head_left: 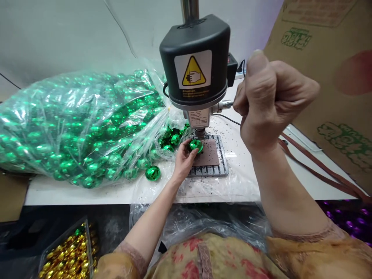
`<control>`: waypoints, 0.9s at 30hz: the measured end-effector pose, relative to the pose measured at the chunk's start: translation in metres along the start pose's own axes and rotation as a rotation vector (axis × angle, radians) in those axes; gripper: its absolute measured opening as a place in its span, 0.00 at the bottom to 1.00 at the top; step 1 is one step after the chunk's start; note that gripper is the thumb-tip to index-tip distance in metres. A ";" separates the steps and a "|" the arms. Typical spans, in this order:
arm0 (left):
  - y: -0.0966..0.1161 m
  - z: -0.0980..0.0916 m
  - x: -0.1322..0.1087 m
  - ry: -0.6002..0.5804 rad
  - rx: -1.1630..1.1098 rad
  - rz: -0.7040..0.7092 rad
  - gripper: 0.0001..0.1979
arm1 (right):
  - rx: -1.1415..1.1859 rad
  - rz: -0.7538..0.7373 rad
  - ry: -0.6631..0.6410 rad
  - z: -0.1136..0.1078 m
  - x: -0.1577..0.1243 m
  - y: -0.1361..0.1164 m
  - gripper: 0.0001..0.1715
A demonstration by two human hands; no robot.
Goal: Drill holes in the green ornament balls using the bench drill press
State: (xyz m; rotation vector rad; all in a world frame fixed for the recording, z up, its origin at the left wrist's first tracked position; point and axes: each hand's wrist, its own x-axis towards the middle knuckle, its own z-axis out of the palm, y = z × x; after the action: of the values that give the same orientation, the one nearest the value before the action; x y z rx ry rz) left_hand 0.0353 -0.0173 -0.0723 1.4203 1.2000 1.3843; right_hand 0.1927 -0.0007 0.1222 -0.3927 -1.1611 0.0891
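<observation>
My left hand [183, 158] is closed around a shiny green faceted ball [195, 145], holding it on the brown pad [210, 152] of a small bench drill press, right under the drill bit [200, 133]. My right hand [267, 100] is raised and wrapped in a fist around the press's metal feed lever [225, 104], thumb up. The black motor housing [195, 58] of the drill press carries a yellow hand-warning sticker.
A large clear plastic bag [72, 124] full of green balls lies on the white table to the left; one loose green ball [152, 173] sits by its mouth. A tray of gold balls [68, 255] is below left, purple balls [348, 221] below right. A cardboard box [334, 77] stands at right.
</observation>
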 end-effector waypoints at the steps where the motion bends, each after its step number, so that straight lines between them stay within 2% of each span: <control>1: -0.001 0.001 0.000 -0.007 -0.004 0.010 0.32 | -0.025 0.007 -0.008 0.000 0.000 -0.001 0.27; 5: -0.001 0.006 0.002 -0.005 -0.010 0.034 0.32 | -0.083 0.036 -0.018 0.000 -0.001 -0.003 0.28; 10: 0.003 0.008 -0.001 -0.018 0.006 0.042 0.32 | -0.011 0.012 0.000 0.004 0.005 -0.003 0.28; 14: 0.001 0.010 -0.001 -0.012 -0.009 0.047 0.33 | 0.023 0.068 -0.042 0.009 0.018 0.005 0.25; 19: -0.004 0.009 0.003 0.016 -0.035 0.013 0.33 | 0.089 0.102 -0.057 0.016 0.035 0.022 0.27; 24: -0.004 0.005 0.006 -0.001 -0.055 -0.007 0.32 | 0.039 0.102 -0.048 0.020 0.038 0.025 0.28; 27: -0.001 0.004 0.006 -0.011 -0.076 -0.014 0.31 | 0.136 0.110 -0.035 0.020 0.037 0.025 0.29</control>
State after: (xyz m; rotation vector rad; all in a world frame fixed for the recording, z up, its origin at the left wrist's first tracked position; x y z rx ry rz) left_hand 0.0392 -0.0112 -0.0727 1.3631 1.1366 1.3966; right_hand 0.1926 0.0380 0.1531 -0.3358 -1.1604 0.2702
